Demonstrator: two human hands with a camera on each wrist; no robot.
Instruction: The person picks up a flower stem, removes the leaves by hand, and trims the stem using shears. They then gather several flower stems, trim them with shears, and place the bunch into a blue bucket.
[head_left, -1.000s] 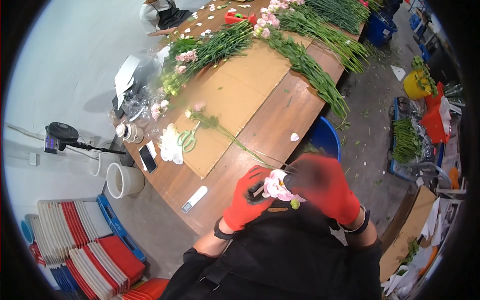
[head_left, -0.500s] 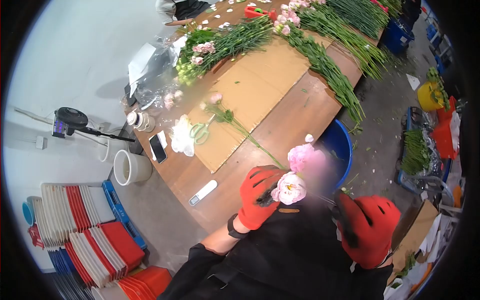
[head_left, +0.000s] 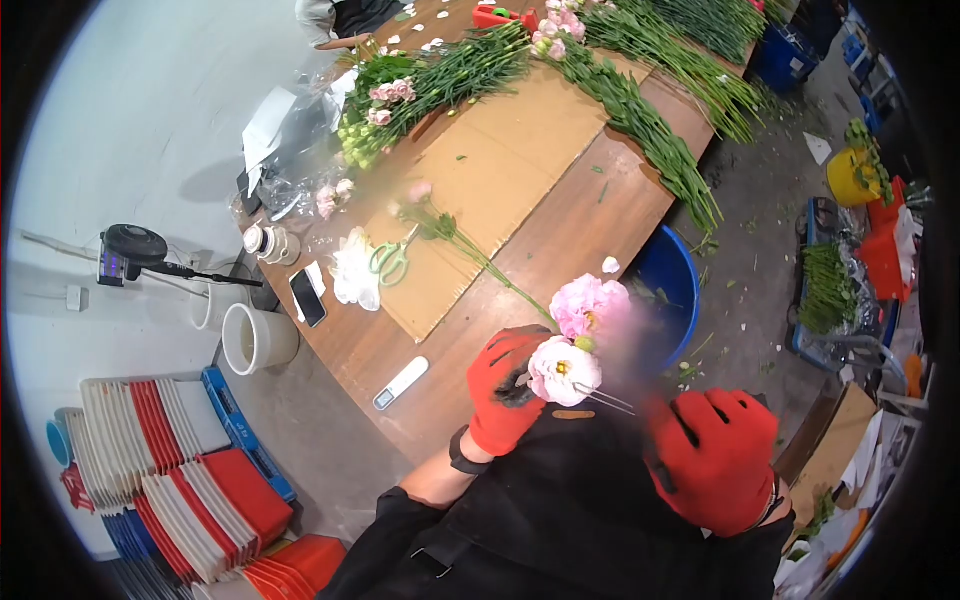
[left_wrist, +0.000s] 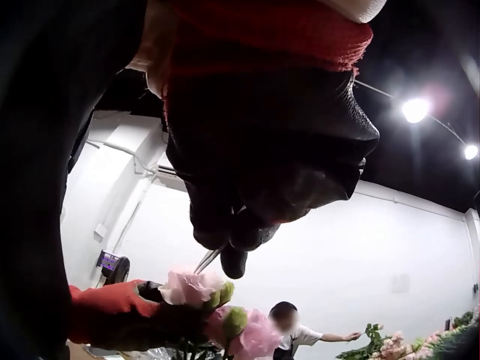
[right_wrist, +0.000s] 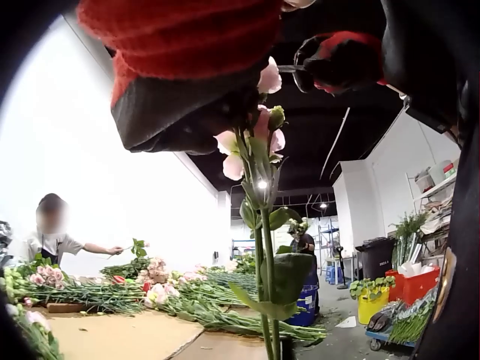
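In the head view my left hand [head_left: 505, 390], in a red and black glove, grips flower stems just left of a pale pink bloom [head_left: 565, 370]. A deeper pink bloom [head_left: 590, 305] sits above it, with a green bud [head_left: 584, 343] between. My right hand [head_left: 715, 460] has curled fingers round a thin metal tool, whose prongs [head_left: 612, 400] reach toward the pale bloom. In the left wrist view a black-palmed hand [left_wrist: 262, 157] pinches the prongs above the blooms [left_wrist: 191, 287]. The right wrist view shows a hand [right_wrist: 195, 82] close over upright stems [right_wrist: 266, 277].
A flower stem [head_left: 490, 265] lies across cardboard [head_left: 520, 130] on the table. Green scissors [head_left: 390, 262], a phone [head_left: 308, 298] and a white device [head_left: 402, 383] are left. Leafy bundles [head_left: 640, 130] lie at the back; a blue bin [head_left: 672, 285] stands right. Another person [left_wrist: 292, 334] is beyond.
My right hand has drawn back to the right from the flower, where both hands were together. The pale bloom now faces up more openly, and the thin prongs show beside it.
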